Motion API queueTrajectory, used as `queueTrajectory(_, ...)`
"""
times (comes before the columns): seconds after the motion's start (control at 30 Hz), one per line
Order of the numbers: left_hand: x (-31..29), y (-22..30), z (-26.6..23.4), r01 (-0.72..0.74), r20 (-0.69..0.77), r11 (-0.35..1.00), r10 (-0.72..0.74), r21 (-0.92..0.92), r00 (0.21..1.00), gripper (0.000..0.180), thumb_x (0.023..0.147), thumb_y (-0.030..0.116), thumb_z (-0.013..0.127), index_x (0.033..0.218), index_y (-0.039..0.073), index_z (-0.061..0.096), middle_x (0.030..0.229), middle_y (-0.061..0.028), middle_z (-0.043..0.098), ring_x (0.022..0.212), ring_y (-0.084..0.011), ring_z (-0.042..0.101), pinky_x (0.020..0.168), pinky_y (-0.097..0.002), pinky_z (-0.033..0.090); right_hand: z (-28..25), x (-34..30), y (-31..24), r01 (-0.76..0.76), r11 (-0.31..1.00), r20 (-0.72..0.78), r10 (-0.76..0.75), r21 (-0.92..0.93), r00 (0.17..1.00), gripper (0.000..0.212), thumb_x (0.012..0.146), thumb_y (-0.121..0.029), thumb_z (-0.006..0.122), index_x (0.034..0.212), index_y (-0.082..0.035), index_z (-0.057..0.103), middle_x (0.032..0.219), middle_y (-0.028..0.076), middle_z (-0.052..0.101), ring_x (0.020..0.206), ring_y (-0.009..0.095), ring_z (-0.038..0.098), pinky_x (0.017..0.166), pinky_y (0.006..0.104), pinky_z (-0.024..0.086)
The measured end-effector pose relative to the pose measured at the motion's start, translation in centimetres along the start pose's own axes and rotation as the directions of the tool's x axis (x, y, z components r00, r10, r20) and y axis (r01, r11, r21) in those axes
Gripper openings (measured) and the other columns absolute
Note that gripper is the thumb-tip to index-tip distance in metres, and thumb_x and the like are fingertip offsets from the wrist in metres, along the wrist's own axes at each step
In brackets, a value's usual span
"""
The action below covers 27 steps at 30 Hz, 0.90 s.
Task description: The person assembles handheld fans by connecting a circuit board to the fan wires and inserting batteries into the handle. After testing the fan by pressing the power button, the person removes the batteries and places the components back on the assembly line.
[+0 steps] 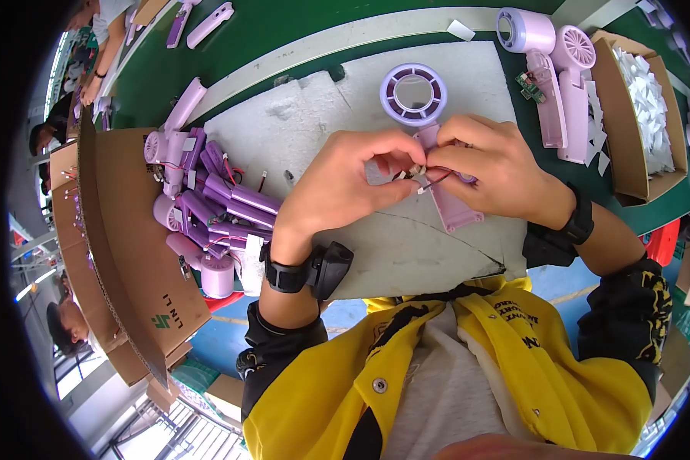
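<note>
Above the middle of a pale foam board [468, 77] laid on the green desk [345, 17], a small wired component [417, 171] is pinched between the person's two hands. The left hand [343, 182] comes in with thumb and forefinger drawn nearly together on it, the other fingers curled; the right hand [506, 162] meets it, thumb and fingertips closed at the same spot, where a dark wire and a white plug [422, 189] show. Which fingertip bears which bit is too small to tell.

Directly beneath lies a lilac handle shell [456, 211], partly covered by the right hand and slanting toward the board's near edge. At its upper end, toward the board's far edge, sits a round fan head [413, 93] with a ringed rim and a pale centre.

On the board's left side, purple handle parts [241, 205] lie heaped with red and black wires, lilac fan heads [218, 276] among them. Beyond this heap, a cardboard box [142, 230] stands along the desk's left edge.

Past the board's far right corner are a lilac handheld fan [573, 92], an open handle shell with a green circuit board [530, 87], and a carton [619, 130] filled with white slips [642, 107]. A black wristband [286, 277] circles the left wrist.
</note>
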State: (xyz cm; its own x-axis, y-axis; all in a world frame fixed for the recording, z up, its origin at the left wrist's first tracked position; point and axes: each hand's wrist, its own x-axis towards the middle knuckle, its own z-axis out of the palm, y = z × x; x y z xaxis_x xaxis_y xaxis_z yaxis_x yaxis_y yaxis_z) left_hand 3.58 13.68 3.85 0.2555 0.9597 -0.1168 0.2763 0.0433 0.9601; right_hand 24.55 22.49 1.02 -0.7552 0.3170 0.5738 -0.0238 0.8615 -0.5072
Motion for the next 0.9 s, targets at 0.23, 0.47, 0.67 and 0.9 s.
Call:
queueTrajectory(0.23,-0.5,-0.4,-0.4,-0.175,-0.082,0.939,0.207,0.295,0.975,0.032,0.069,-0.006,0.070,0.096,0.010,0.074,0.091,-0.0096,0.066,0.080,-0.0265,0.064,0.072,-0.0310,0.052,-1.1,0.2,0.1,-0.035,0.992,0.064,0.027,0.123,0.998,0.018,0.067,-0.001,0.075,0.084,-0.005,0.069,0.086,0.006,0.057,0.060,0.017,0.057,0.050,0.0268,0.046)
queueTrajectory(0.47,-0.8,1.2,-0.6,-0.074,-0.025,0.969,0.082,0.235,0.996,0.035,0.073,-0.011,0.066,0.103,0.005,0.072,0.099,-0.0103,0.066,0.086,-0.0212,0.064,0.074,-0.0312,0.053,-1.2,0.1,0.7,-0.023,0.993,0.056,0.017,0.115,0.998,0.015,0.070,-0.001,0.075,0.083,-0.004,0.068,0.090,0.009,0.057,0.059,0.016,0.056,0.050,0.0261,0.045)
queueTrajectory(0.67,-0.1,0.1,0.5,-0.107,-0.144,0.994,0.104,-0.015,0.984,0.032,0.076,-0.010,0.066,0.105,0.004,0.071,0.092,-0.0099,0.067,0.079,-0.0203,0.066,0.072,-0.0293,0.054,-0.7,-0.3,0.4,-0.073,0.990,0.018,0.071,0.124,0.997,0.012,0.075,-0.001,0.075,0.085,-0.003,0.069,0.087,0.008,0.058,0.058,0.017,0.056,0.050,0.0267,0.045)
queueTrajectory(0.9,-0.3,0.5,-0.1,0.080,-0.081,0.974,-0.099,-0.211,0.992,0.028,0.081,-0.012,0.068,0.107,-0.003,0.068,0.102,-0.0060,0.066,0.089,-0.0121,0.063,0.079,-0.0266,0.054,-0.4,-0.2,0.5,-0.059,0.992,-0.015,0.061,0.108,0.998,0.013,0.075,-0.002,0.076,0.086,-0.002,0.070,0.086,0.008,0.059,0.057,0.016,0.056,0.050,0.0267,0.045)
